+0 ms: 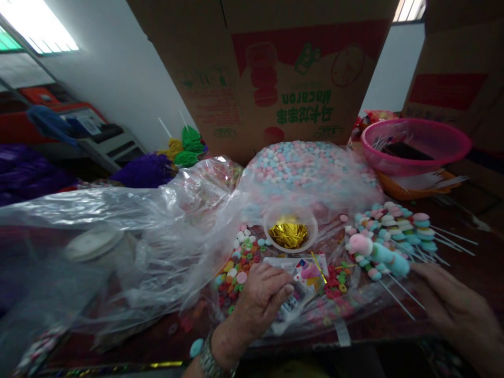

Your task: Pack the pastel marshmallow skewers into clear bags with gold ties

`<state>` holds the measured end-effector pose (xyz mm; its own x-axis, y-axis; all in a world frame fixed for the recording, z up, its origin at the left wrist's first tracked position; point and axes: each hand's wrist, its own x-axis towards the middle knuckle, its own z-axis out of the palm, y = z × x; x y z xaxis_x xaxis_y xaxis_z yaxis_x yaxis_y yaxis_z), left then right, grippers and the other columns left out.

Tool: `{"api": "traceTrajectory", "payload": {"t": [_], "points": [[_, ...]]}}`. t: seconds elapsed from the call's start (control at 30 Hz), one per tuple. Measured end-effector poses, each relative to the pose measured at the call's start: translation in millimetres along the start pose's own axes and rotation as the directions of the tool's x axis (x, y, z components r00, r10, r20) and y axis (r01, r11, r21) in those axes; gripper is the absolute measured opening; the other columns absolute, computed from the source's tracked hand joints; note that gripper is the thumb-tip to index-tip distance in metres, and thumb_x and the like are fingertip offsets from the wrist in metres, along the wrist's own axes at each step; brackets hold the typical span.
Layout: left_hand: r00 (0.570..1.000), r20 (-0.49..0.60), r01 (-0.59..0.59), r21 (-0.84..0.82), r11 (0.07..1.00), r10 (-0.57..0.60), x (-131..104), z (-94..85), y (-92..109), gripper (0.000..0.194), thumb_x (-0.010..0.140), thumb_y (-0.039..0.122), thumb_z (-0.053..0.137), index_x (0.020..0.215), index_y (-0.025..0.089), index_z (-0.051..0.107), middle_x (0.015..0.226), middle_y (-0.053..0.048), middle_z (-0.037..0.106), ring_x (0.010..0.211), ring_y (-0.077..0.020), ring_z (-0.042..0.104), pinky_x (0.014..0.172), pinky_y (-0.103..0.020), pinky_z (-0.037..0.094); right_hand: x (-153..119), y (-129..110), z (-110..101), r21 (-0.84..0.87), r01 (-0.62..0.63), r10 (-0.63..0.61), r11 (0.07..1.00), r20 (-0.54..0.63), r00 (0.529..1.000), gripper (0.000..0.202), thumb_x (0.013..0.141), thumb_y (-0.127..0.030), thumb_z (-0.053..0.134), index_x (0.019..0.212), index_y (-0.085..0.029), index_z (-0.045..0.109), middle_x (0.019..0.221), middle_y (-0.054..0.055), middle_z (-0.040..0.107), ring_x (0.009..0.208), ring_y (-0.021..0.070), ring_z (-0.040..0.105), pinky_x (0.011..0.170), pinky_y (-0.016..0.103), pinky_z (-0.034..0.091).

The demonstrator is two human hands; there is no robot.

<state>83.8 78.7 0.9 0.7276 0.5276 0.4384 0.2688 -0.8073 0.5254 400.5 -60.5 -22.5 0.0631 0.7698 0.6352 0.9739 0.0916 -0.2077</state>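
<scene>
My left hand [262, 296], with a watch at the wrist, rests over a small printed plastic packet [301, 294]. Its fingers are bent together, and whatever lies beneath them is hidden. My right hand [452, 304] is at the right, blurred, beside a pile of skewered pastel candies [394, 226]. Its fingertips are close to a pink and blue candy skewer [380, 254] on top of that pile; whether they touch it is unclear. Just above the packet stands a round clear bowl [315, 231] of gold twist ties [289, 234]. Ring-shaped candies [236, 270] lie left of the packet.
A large clear bag of pastel candies [303, 173] sits behind the bowl, before a cardboard box [283, 79]. Clear plastic sheeting [169, 236] spreads across the left. A pink basket [417, 157] holding white sticks stands at the back right.
</scene>
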Motion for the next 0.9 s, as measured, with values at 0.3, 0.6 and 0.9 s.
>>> {"api": "traceTrajectory", "payload": {"t": [0.3,0.6,0.9], "points": [[0.999,0.026,0.023,-0.002,1.000,-0.023,-3.1,-11.3,5.6,0.024,0.092,0.027,0.042,0.096,0.018,0.063,0.085,-0.004,0.065,0.077,-0.0166,0.052,0.073,-0.032,0.035,11.7,-31.4,-17.8,0.133,0.262,-0.279,0.956,0.137,0.950,0.031,0.087,-0.011,0.040,0.112,-0.020,0.056,0.096,0.007,0.063,0.090,0.0233,0.059,0.080,0.036,0.045],[0.986,0.166,0.020,-0.109,0.994,-0.001,-2.0,-13.1,3.0,0.026,0.093,0.027,0.040,0.088,0.017,0.062,0.079,-0.003,0.063,0.077,-0.0153,0.053,0.075,-0.030,0.035,40.2,-28.6,-48.3,0.101,0.349,-0.361,0.932,0.140,0.922,0.027,0.087,-0.017,0.041,0.103,-0.024,0.061,0.088,0.004,0.064,0.075,0.0198,0.059,0.064,0.029,0.046],[0.984,0.158,0.117,-0.189,0.975,-0.087,0.4,-12.5,5.7,0.037,0.094,0.034,0.034,0.080,0.016,0.063,0.071,-0.003,0.059,0.072,-0.0149,0.052,0.072,-0.027,0.038,36.7,-40.3,-41.8,0.133,0.331,-0.340,0.934,0.044,0.940,0.030,0.085,-0.016,0.044,0.108,-0.026,0.061,0.086,0.004,0.066,0.074,0.0219,0.061,0.068,0.034,0.047]]}}
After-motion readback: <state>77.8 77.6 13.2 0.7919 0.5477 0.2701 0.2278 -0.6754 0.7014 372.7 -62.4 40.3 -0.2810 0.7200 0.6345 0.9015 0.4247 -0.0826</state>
